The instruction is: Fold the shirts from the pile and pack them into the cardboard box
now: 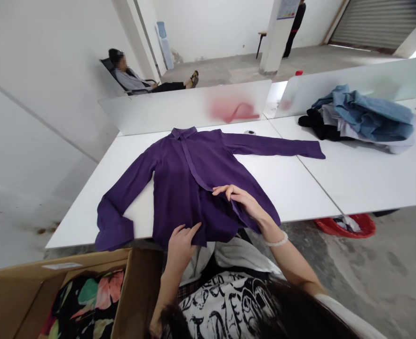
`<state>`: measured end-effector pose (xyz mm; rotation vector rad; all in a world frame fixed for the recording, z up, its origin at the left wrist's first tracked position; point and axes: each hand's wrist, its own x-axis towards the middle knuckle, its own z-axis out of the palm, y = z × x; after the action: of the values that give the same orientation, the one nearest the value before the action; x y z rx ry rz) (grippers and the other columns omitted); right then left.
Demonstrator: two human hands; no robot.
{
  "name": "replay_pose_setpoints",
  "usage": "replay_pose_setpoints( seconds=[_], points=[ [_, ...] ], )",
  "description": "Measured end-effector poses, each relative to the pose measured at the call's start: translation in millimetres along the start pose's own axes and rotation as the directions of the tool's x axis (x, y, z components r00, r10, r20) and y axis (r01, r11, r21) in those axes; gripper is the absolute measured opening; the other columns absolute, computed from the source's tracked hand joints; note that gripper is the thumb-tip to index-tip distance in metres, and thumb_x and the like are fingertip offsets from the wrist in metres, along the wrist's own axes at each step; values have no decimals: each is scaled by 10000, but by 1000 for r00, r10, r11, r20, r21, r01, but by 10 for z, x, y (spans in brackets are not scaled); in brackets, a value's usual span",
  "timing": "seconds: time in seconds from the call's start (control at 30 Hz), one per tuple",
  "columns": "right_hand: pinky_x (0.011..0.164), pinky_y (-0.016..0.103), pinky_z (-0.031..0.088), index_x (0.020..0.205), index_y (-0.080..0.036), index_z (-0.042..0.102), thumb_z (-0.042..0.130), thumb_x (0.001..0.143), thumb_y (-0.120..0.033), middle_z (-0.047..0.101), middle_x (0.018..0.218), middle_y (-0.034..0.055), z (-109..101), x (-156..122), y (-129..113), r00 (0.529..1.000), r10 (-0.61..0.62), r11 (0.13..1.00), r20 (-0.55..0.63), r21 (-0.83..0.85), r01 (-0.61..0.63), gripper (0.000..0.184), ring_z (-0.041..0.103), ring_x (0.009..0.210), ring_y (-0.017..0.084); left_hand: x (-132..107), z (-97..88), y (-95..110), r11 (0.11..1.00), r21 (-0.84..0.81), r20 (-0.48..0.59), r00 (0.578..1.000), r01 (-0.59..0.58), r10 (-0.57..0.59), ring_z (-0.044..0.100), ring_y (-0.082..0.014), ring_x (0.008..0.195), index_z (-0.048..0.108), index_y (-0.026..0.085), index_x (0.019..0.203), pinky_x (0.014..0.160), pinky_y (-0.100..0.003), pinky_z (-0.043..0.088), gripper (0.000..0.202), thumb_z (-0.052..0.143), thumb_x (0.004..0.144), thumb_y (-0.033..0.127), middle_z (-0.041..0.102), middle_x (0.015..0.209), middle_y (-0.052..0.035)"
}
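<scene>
A purple long-sleeved button-up shirt lies front up on the white table, collar at the far side. One sleeve stretches out to the right; the other bends down to the front left edge. The shirt's lower front is parted. My right hand, with a white bead bracelet at its wrist, holds the edge of the right front panel and lifts it a little. My left hand grips the hem of the left front panel at the table's near edge, index finger stretched along the cloth. Both thumbs are partly hidden.
A pile of clothes with denim on top lies right on the table. A frosted divider runs along the back. A cardboard box with floral cloth stands at lower left, a red basket under the table. Two people are beyond.
</scene>
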<state>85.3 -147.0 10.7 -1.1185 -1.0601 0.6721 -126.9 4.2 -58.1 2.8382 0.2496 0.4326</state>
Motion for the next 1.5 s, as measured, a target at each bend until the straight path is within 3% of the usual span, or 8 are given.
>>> replay_pose_setpoints(
  seconds=[0.17,0.33,0.47,0.63,0.77,0.97,1.1,1.5],
  points=[
    [1080,438,281,742,-205,482,463,895,-317,642,1118,72,-25,32,-41,996,-46,997,-80,64,51,189,476,1223,236,5,-88,26,1000,-9,-308,951,-13,10,619,-189,759,672,162,1018,822,-347,485,257,469,859,161,679,755,-44],
    [1086,431,293,786,-195,525,465,925,-341,625,1151,81,41,-20,-88,997,-71,995,38,76,68,210,452,1257,229,-9,-22,226,983,35,-20,983,-180,181,624,-168,696,638,169,1108,775,-336,483,282,465,924,295,670,700,-27],
    [1091,386,313,960,-183,589,448,945,-298,536,1306,89,132,-90,-97,947,-8,974,322,-210,80,182,400,1306,183,-115,82,281,982,-67,131,974,-175,183,639,-159,623,629,190,1120,652,-298,477,287,432,942,298,703,713,-21],
    [1132,340,264,1192,-195,568,464,936,-245,443,1412,66,109,-87,-101,830,143,813,539,-542,212,281,289,1370,158,-141,-72,-44,998,-69,18,1000,10,-9,654,-157,681,650,205,1066,678,-292,495,288,403,948,297,733,884,-32],
    [1109,366,300,1194,-169,572,445,946,-261,493,1358,100,46,104,-35,833,171,675,526,-678,290,293,350,1336,183,-39,-117,-419,990,-48,-143,980,132,-138,646,-195,932,643,165,1076,861,-349,495,321,387,948,312,704,1004,-78],
    [1019,336,387,1151,-170,596,484,918,-225,589,1227,89,0,974,435,808,167,562,565,-728,393,264,511,1179,178,71,180,-601,982,97,-181,973,161,-142,429,-292,1289,550,161,1253,1062,-536,321,396,380,941,336,526,1346,-125],
    [984,305,403,1127,-145,610,519,872,-130,619,1168,83,-207,1835,780,893,273,424,356,-878,221,271,560,1089,177,180,209,-438,967,36,-291,928,254,-233,496,-283,1226,604,139,1148,1057,-540,326,340,389,942,303,631,1208,-121],
    [873,426,494,1207,-172,531,542,909,-335,539,1228,91,-662,3572,1342,980,193,170,-42,-982,-76,339,566,1042,210,438,512,-37,995,-92,-495,869,-26,-23,581,-202,1118,603,203,1092,1011,-431,420,254,494,865,176,691,1086,-45]
  ],
)
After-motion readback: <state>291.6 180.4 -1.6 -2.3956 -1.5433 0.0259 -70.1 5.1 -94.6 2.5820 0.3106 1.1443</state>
